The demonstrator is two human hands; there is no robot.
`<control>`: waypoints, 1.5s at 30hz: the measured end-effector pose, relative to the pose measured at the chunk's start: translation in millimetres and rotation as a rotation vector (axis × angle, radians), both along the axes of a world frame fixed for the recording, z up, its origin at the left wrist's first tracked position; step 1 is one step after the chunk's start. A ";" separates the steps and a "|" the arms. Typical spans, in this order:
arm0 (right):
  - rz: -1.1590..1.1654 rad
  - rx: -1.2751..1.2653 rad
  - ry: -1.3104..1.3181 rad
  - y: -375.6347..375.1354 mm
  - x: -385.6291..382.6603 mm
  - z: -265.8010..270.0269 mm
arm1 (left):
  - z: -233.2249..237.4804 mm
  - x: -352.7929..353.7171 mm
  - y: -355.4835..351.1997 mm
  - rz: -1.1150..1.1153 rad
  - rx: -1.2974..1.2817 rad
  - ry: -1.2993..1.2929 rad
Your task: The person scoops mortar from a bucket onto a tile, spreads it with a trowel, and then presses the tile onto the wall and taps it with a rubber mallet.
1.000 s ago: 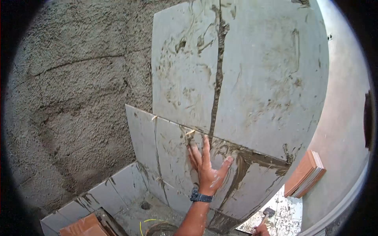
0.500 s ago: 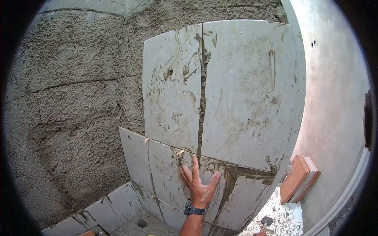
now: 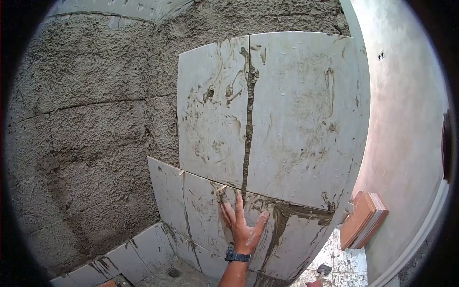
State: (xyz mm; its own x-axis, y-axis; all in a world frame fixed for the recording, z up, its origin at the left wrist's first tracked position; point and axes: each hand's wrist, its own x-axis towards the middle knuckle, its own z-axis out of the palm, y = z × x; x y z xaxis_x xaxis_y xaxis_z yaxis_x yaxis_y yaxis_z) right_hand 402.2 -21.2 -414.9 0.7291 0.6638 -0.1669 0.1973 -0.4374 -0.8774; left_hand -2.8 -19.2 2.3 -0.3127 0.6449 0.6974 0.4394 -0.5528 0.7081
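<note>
My left hand (image 3: pixel 244 232), with a dark watch on its wrist, lies spread on the mortar-smeared lower tiles (image 3: pixel 203 201), its fingertips just below the joint under the upper tiles. Above it are a narrower upper tile (image 3: pixel 213 119) and a wide upper tile (image 3: pixel 301 119), parted by a mortar-filled vertical gap. A small wedge (image 3: pixel 221 188) sticks out of the horizontal joint near my fingertips. At the bottom edge, my right hand (image 3: pixel 314 283) is partly cut off and closed around the handle of a dark-headed mallet (image 3: pixel 325 269).
Rough grey mortar (image 3: pixel 91 158) covers the left wall. Stacked tiles (image 3: pixel 363 221) lean against the pale right wall (image 3: pixel 406 119). A low tile row (image 3: pixel 136 253) runs along the bottom left, beside a hole (image 3: pixel 174 272) in the floor. Splattered floor tiles (image 3: pixel 351 258) lie at lower right.
The camera view has shifted slightly, so the upper tiles sit a little lower and further right in it. My left hand stays on the tiles, and my right hand keeps hold of the mallet.
</note>
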 end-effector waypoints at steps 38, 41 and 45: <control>0.077 -0.047 0.353 -80.1 -70.3 -109.1 | -19.2 -7.8 -14.4 -0.016 -0.081 0.131; 0.232 -0.170 0.163 -85.2 -78.3 -110.6 | -20.6 -4.1 -19.7 -0.038 -0.103 0.116; 0.337 -0.125 0.033 -95.5 -92.0 -98.2 | -20.9 -0.8 -24.3 -0.030 -0.120 0.114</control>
State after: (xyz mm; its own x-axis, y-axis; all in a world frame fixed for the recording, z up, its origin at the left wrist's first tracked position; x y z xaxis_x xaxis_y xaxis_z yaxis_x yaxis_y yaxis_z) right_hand 310.3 -116.7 -513.1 0.4655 0.8390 -0.2818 0.3216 -0.4570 -0.8293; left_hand -3.7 -43.5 -18.6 -0.2154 0.7335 0.6446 0.5054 -0.4811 0.7164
